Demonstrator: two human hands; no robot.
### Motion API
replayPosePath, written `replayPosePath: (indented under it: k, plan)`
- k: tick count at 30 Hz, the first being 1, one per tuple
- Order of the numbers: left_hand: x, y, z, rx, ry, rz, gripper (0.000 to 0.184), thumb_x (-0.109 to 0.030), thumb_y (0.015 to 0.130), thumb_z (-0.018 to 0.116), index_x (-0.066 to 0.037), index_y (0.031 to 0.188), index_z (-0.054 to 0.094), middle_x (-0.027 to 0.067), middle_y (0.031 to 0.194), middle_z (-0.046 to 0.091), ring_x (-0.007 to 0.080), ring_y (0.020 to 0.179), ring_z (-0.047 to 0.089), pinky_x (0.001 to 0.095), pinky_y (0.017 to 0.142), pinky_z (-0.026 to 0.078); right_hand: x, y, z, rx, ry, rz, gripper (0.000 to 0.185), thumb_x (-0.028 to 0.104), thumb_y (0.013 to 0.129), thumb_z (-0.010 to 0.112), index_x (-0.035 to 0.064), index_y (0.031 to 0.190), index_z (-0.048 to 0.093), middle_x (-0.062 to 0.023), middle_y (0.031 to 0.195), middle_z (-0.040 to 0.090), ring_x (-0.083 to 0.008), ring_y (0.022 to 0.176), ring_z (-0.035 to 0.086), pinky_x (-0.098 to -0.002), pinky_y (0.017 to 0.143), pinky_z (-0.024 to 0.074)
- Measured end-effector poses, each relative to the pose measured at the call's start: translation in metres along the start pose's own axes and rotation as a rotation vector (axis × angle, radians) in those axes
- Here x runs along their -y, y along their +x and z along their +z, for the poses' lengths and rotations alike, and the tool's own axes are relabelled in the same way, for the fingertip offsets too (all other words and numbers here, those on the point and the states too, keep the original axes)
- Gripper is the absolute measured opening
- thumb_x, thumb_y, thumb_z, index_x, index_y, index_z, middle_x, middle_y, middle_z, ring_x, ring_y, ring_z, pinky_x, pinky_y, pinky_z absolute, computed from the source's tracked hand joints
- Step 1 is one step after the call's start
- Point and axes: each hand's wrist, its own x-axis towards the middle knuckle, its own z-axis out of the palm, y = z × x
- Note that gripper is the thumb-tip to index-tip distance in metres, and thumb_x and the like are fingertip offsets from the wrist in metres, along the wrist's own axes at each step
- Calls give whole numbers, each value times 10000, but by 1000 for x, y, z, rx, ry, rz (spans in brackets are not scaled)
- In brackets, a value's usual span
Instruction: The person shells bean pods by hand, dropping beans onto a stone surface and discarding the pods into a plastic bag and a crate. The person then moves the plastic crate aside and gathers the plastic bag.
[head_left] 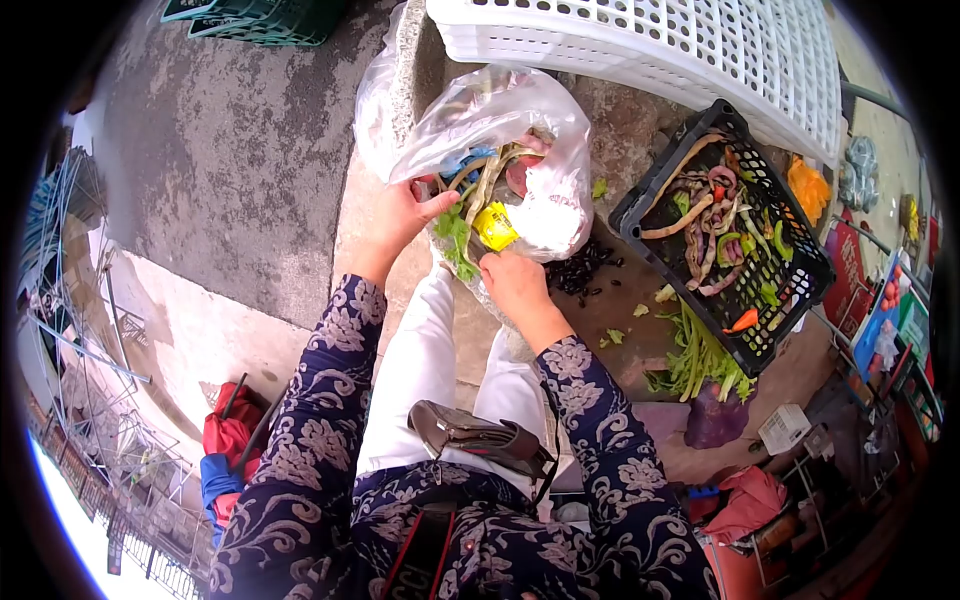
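Note:
A clear plastic bag (490,98) stands in front of me with its mouth open. Inside are long wilted bean pods (487,187), green leaves (455,240), a yellow packet (495,226) and crumpled white plastic (550,205). My left hand (400,222) is closed at the bag's left rim, thumb over the edge; its fingertips are partly hidden. At the near rim, my right hand (515,287) is curled with its fingers pinched on the bag, just below the yellow packet.
To the right sits a black crate (725,343) with bean pods and pepper pieces. Celery-like stalks (700,355) and dark scattered bits (585,272) lie on the ground. A white perforated crate (650,50) is at the back, a green crate (265,22) at upper left.

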Motion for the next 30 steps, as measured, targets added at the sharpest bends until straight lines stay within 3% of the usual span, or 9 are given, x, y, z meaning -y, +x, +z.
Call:
replayPosePath:
  k: [2, 3, 6, 9, 14, 17, 21, 27, 30]
  plan:
    - [9, -10, 4, 2, -30, 144, 483, -348, 644, 783, 4, 921, 601, 3, 615, 456, 117, 553, 400, 276, 501, 351, -2, -7, 8, -32, 33, 3, 123, 216, 770, 588, 97, 769, 620, -119, 725, 605, -315, 677, 604, -425, 596, 482]
    - [14, -12, 6, 27, 64, 108, 446, -293, 652, 763, -6, 949, 593, 52, 637, 506, 191, 558, 468, 328, 535, 399, -1, -9, 10, -59, 72, 37, 144, 221, 778, 576, 86, 748, 613, -125, 714, 607, -322, 672, 607, -432, 596, 483]
    - [27, -10, 14, 33, 244, 94, 355, -229, 681, 718, -10, 928, 589, 104, 687, 577, 264, 607, 545, 356, 579, 433, 2, -11, 14, -124, 162, 151, 213, 245, 799, 552, 62, 700, 599, -136, 701, 616, -340, 662, 611, -449, 596, 480]
    - [29, -9, 24, -92, 247, 201, 286, -203, 699, 688, -18, 897, 594, 136, 752, 620, 290, 686, 600, 368, 607, 462, 3, -8, 11, -169, 179, 285, 245, 281, 811, 561, 64, 703, 596, -135, 722, 628, -348, 658, 607, -460, 597, 473]
    - [22, -10, 38, -179, 437, 165, 250, -262, 728, 660, -45, 839, 604, 139, 759, 631, 306, 695, 616, 401, 631, 494, 6, -1, 5, -263, 205, 444, 215, 290, 809, 591, 79, 778, 570, -121, 718, 632, -354, 636, 603, -470, 587, 464]
    - [27, -8, 45, -132, 459, 64, 258, -285, 736, 651, -44, 819, 612, 139, 740, 629, 322, 677, 614, 416, 631, 502, 7, 2, 10, -317, 256, 402, 172, 251, 798, 611, 91, 816, 550, -114, 719, 632, -337, 635, 606, -450, 569, 466]
    - [31, 1, 44, -50, 456, 89, 230, -267, 732, 652, -63, 836, 632, 135, 743, 635, 319, 691, 618, 415, 636, 503, 15, -22, 10, -253, 391, 107, 138, 204, 781, 626, 102, 843, 556, -113, 716, 624, -307, 627, 604, -403, 545, 471]
    - [19, 13, 17, 272, 425, 77, 209, -232, 714, 662, -147, 904, 654, 125, 800, 647, 291, 755, 626, 410, 669, 502, 10, -22, 10, -500, 336, 284, 135, 202, 809, 586, 125, 920, 583, -112, 727, 628, -330, 641, 603, -425, 568, 474]
    - [9, 10, 7, 289, 431, 192, 208, -233, 725, 640, -148, 915, 654, 122, 806, 648, 297, 745, 626, 406, 669, 505, 3, -3, 10, -393, 211, 317, 147, 220, 818, 575, 128, 932, 591, -119, 738, 632, -336, 654, 606, -437, 586, 479]
